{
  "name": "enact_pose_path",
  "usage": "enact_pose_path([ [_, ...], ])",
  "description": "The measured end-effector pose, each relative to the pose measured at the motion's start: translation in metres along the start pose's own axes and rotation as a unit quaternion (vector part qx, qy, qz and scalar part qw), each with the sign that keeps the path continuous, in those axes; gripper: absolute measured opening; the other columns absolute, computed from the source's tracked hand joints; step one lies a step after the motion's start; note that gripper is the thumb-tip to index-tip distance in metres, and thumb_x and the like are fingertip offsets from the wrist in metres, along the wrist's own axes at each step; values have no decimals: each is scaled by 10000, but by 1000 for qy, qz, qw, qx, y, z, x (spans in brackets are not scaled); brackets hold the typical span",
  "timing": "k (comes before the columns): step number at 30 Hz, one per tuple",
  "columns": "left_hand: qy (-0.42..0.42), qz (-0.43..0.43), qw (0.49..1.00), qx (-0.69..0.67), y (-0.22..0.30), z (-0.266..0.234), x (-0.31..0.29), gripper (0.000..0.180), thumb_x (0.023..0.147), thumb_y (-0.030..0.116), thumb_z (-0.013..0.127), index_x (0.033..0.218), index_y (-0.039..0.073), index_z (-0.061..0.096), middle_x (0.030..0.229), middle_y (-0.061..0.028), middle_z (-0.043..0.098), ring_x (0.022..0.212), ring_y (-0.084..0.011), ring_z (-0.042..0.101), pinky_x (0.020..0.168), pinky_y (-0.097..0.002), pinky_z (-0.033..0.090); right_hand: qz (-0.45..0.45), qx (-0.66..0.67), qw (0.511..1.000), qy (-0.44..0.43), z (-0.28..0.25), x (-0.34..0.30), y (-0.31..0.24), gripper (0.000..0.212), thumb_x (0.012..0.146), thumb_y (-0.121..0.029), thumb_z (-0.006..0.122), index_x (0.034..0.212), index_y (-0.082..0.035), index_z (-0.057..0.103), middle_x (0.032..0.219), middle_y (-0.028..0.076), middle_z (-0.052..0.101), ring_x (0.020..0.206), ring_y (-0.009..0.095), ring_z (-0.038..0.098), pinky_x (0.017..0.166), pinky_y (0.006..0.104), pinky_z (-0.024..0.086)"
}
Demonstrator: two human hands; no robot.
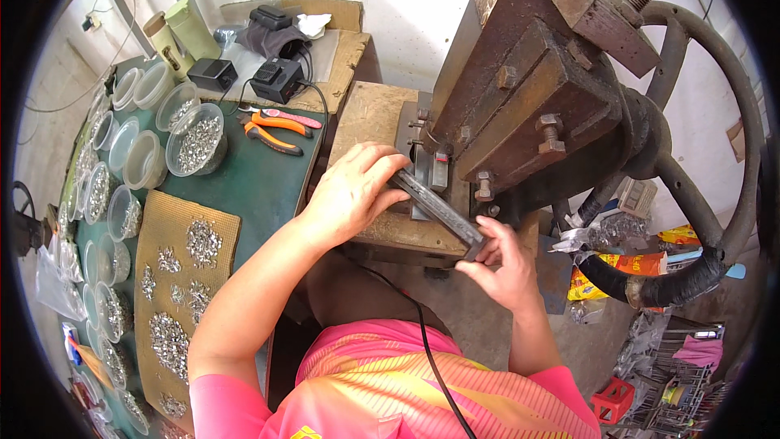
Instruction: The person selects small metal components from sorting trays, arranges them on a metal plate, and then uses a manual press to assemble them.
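Note:
A dark rectangular metal bar (439,211) slants across the front of a heavy hand-wheel press (536,97). My left hand (353,191) is closed round its upper left end, fingers on top and thumb along the near side. At the lower right end, my right hand (505,264) pinches the bar between thumb and fingers. Just behind the bar, a small metal fixture with a red spot (440,158) sits under the press head. Whether the bar touches the wooden bench (370,118) below cannot be made out.
On the green table (268,183) at left stand several clear tubs (197,140) of small shiny metal parts. Orange-handled pliers (276,132) lie near its edge. A brown mat (180,276) carries piles of parts. The press's large handwheel (743,106) rises at right.

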State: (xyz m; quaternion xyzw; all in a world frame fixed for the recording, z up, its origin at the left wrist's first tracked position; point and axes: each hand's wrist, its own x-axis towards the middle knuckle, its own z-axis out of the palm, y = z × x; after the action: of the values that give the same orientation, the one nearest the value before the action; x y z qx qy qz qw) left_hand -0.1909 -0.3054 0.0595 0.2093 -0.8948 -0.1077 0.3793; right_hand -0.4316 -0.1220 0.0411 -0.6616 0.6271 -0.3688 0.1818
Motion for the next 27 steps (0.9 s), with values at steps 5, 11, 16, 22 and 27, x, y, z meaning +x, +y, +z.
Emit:
enact_pose_path([
  [5, -26, -60, 998, -1, 25, -2, -23, 258, 852, 203, 794, 1011, 73, 638, 905, -117, 612, 872, -338, 618, 767, -433, 522, -146, -99, 984, -22, 25, 29, -33, 1106, 696, -418, 936, 1554, 7, 382, 1001, 179, 738, 829, 301, 752, 738, 383, 595],
  [11, -109, -110, 974, -165, 65, -9, -53, 307, 860, 238, 807, 975, 46, 597, 834, -132, 628, 826, -350, 650, 732, -448, 533, -113, -89, 990, 8, 63, 32, -37, 1135, 782, -383, 880, 1612, 31, 226, 836, 157, 716, 694, 289, 724, 658, 383, 587],
  [16, -95, -123, 977, -147, 61, -4, -64, 330, 850, 160, 801, 1027, 28, 556, 927, -155, 612, 881, -381, 616, 773, -465, 508, -24, 160, 984, -72, 49, 8, -3, 977, 891, -162, 810, 1643, -52, 195, 909, 91, 695, 729, 177, 679, 700, 306, 569],
  [22, -84, -92, 984, -129, 60, -3, -59, 283, 869, 166, 782, 1004, 38, 570, 946, -144, 562, 881, -373, 570, 785, -461, 493, 209, 345, 866, 295, -21, -73, 75, 770, 978, -82, 650, 1620, -49, 226, 1380, 193, 574, 1163, 257, 636, 948, 380, 556],
  [27, -52, -68, 989, -118, 57, -2, -60, 302, 851, 153, 807, 1022, 37, 587, 1171, -172, 608, 1027, -383, 617, 878, -441, 529, -13, 193, 868, 458, -63, -50, 50, 678, 973, -28, 577, 1569, 12, 256, 1423, 224, 552, 1212, 323, 629, 1062, 489, 504],
])
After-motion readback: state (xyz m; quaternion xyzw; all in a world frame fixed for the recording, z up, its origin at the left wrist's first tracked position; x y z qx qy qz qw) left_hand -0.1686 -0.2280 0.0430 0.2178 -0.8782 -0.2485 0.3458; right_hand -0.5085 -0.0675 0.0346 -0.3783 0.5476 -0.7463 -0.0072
